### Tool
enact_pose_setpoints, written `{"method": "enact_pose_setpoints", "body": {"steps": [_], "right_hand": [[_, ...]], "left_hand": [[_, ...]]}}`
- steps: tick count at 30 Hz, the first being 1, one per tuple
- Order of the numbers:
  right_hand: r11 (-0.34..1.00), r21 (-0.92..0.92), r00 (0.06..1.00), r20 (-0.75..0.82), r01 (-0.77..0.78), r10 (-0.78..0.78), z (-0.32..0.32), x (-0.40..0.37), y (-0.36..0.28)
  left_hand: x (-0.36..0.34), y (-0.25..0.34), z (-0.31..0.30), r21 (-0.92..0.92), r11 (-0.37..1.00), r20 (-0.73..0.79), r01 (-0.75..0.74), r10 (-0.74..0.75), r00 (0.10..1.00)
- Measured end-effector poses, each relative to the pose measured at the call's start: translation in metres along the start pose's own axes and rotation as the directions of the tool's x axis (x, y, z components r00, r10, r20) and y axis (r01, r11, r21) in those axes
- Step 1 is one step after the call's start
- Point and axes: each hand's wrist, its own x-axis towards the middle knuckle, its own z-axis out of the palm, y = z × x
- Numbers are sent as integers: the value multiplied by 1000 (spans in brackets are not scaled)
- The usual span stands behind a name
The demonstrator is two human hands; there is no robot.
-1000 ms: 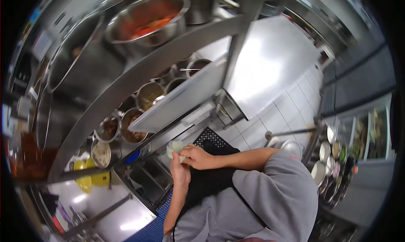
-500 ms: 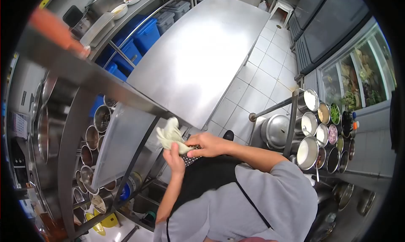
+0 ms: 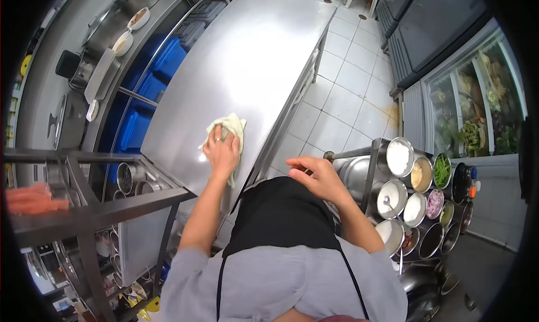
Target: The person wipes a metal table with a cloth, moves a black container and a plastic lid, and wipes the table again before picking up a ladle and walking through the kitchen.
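The pale cloth lies crumpled on the steel table, probably light and limp (clingy if damp), best gripped at its bunched middle. The left hand rests on it; whether it pinches fabric, I can't tell. The right hand hovers apart, fingers loosely parted.

Illumination is bright and white, and a broad glare patch washes out much of the table (a smaller highlight lies beside the cloth). The lower right is dim. Wide-angle distortion curves straight edges toward the periphery, and the corners are black; the orange item at far left is smeared, while the tiles show clear joints.
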Motion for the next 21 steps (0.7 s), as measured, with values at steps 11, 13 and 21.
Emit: {"method": "enact_pose_setpoints", "body": {"steps": [11,13,21], "right_hand": [[977,15,977,29,-211,211,-51,97,44],[978,-13,977,36,-209,209,-59,131,53],[700,-685,903,146,-203,405,-138,222,143]], "left_hand": [[204,4,29,87,991,-134,-98,109,985],[248,2,24,95,994,-142,-61,74,987],[359,-15,17,67,997,-223,38,-23,975]]}}
